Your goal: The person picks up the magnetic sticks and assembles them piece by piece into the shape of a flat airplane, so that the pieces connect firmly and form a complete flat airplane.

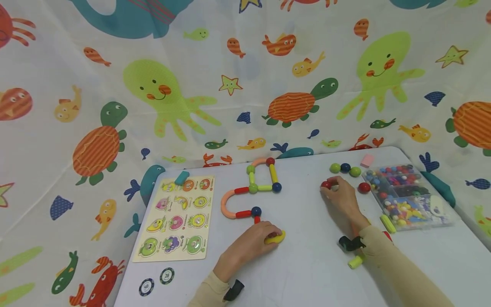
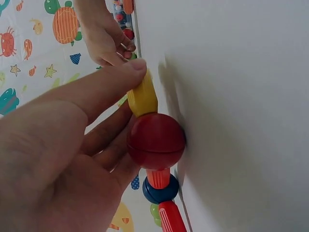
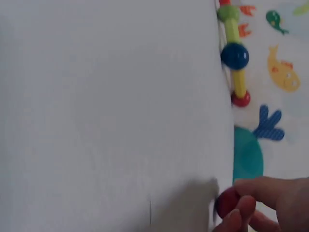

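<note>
Fingers of your left hand [image 1: 251, 243] pinch a yellow curved piece [image 1: 276, 238] at the near end of the joined chain [image 1: 253, 188]; your right hand [image 1: 342, 196] has its fingertips closed on a loose red ball [image 1: 326, 184]. Just beside that hand sits a second red ball [image 1: 364, 187], with a row of green and blue balls [image 1: 345, 167] and a pink block [image 1: 367, 160] behind, and the divided bead box [image 1: 426, 227] further right. Your right sleeve [image 1: 399, 264] partly covers a red piece [image 1: 388, 236] and a lime rod [image 1: 356, 261]. To your left lie the fruit board [image 1: 157, 257], a teal block [image 1: 182, 178] at its far edge, and two chips [image 1: 166, 276]. Your left wrist view shows what your hand hides from the head view: a big red ball [image 2: 156, 141] between the yellow piece and a short red rod [image 2: 158, 178]. You cannot tell whether the right hand's ball touches the white desk [image 1: 307, 273]. Behind hangs a cloth [image 1: 245, 64] printed with sea creatures.
</note>
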Tool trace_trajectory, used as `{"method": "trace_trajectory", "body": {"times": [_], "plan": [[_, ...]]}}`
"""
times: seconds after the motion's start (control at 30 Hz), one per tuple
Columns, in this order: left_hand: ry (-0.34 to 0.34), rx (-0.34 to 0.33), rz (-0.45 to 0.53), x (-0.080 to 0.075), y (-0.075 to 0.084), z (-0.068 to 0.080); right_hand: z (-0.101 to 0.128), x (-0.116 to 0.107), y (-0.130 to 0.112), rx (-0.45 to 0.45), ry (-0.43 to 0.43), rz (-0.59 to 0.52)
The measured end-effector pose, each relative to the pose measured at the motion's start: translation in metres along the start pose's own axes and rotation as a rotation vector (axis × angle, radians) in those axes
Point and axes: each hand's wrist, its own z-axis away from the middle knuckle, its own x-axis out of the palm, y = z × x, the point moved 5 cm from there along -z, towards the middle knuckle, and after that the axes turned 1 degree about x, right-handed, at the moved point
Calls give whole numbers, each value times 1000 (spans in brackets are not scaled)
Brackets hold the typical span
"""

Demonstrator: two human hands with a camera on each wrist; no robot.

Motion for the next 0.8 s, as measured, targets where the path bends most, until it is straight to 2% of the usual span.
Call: {"method": "trace_trajectory", "body": {"times": [0.2,0.5,0.67,0.8], "plan": [[-4,1,28,-1,-2,0,24,26,-21,-99,-234,-22],[0,24,37,-2,-1,1,62,60,-50,-320,-500,-99],[1,38,26,-3,-2,1,77,71,-57,-394,-600,-135],[1,46,34,-3,-1,2,82,75,-59,-387,-637,-156]]}}
